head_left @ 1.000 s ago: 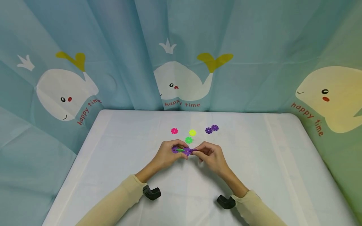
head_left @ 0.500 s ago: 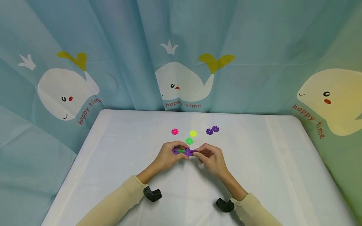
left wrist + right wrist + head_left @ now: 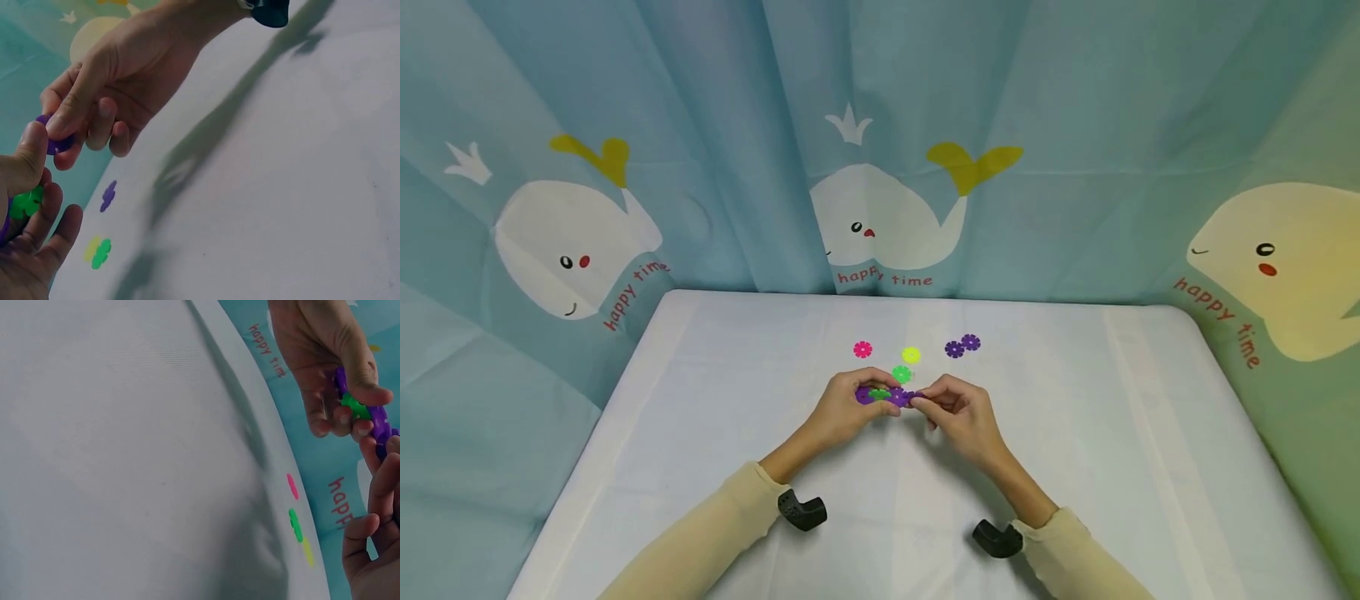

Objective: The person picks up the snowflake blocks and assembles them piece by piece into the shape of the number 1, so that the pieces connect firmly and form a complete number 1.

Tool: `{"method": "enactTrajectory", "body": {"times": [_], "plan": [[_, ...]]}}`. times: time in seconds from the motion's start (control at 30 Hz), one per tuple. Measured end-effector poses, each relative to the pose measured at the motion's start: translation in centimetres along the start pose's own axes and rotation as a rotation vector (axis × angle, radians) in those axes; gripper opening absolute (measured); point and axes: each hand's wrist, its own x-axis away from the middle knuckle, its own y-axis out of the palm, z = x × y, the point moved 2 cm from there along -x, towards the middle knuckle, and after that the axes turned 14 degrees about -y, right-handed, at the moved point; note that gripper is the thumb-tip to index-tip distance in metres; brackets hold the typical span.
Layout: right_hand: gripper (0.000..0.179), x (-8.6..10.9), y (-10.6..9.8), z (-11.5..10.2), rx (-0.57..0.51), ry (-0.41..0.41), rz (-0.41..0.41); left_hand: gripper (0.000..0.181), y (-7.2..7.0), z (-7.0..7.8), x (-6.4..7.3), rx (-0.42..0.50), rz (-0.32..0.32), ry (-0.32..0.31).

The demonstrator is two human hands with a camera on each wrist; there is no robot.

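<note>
In the head view my left hand [image 3: 838, 412] grips a small chain of plastic snowflake discs, with the thumb on the near side and fingers behind. The chain has a purple disc [image 3: 863, 396] at its left, an upright green disc [image 3: 879, 394] and another purple disc [image 3: 897, 398]. My right hand [image 3: 968, 421] pinches a further purple disc [image 3: 915, 396] at the chain's right end between thumb and index finger. In the left wrist view that purple disc [image 3: 59, 145] is partly covered by the fingertips. Whether it is slotted into the chain is hidden.
On the white table [image 3: 737, 375], just beyond my hands, lie loose discs: pink [image 3: 862, 349], yellow [image 3: 911, 355] and green [image 3: 902, 374]. Two purple discs [image 3: 962, 346] lie together farther right. A blue whale-print curtain [image 3: 715, 167] hangs behind the table's far edge.
Both hands have shifted slightly up in the head view over the last half second, with the chain tilting a little between them. Their grips look the same, and the loose discs have stayed put.
</note>
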Motion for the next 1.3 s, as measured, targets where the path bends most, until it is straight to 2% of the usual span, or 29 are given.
{"method": "enactTrajectory", "body": {"times": [0.23,0.4,0.7,1.0,1.17,1.3], "plan": [[0.003,0.0,-0.3,-0.1,0.003,0.01,-0.021,0.028,-0.3,0.2,0.2,0.006,0.003,-0.011],[0.009,0.1,-0.5,-0.1,-0.019,0.015,-0.029,0.029,-0.5,0.3,0.3,0.023,0.002,-0.009],[0.004,0.0,-0.1,-0.4,-0.04,-0.002,-0.023,0.031,-0.3,0.5,0.3,0.029,-0.009,-0.011],[0.012,0.1,0.2,-0.1,-0.034,0.008,-0.014,0.031,-0.3,0.3,0.3,-0.003,-0.004,0.013],[0.005,0.1,0.4,-0.3,-0.023,0.002,-0.006,0.031,-0.3,0.3,0.2,-0.017,-0.007,0.012],[0.006,0.0,0.5,-0.4,-0.018,-0.011,0.007,0.032,-0.4,0.2,0.1,-0.01,-0.015,0.008]]}}
